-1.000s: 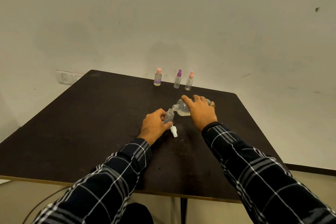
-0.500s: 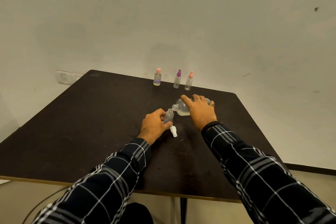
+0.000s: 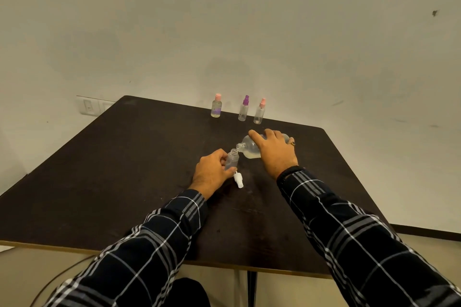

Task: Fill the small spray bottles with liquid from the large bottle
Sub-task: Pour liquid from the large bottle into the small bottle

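Dark table (image 3: 112,169) against a pale wall; the work sits toward its far middle, in easy reach of both plaid sleeves.

Right hand (image 3: 275,154) wraps over the large bottle (image 3: 249,149); the bottle is tipped almost flat, with its mouth just above the open neck of the small spray bottle (image 3: 232,161); pale liquid pools along its lower side; I judge the shallow tilt is meant to keep the stream thin enough for that narrow neck.

Left hand (image 3: 212,172) curls round the small bottle's body and holds it upright on the table, probably to steady it under the pour.

Row of three capped bottles (image 3: 243,111) stands at the far edge, well apart from the hands and likely parked clear of the pour; I cannot tell how full they are.

White spray head (image 3: 238,179) lies on the table just beside the left hand, likely kept close for recapping.

Against the frames from a second and half a second ago: same grips, same tilt, same layout; no shift I can make out; the fill level is too small to read.
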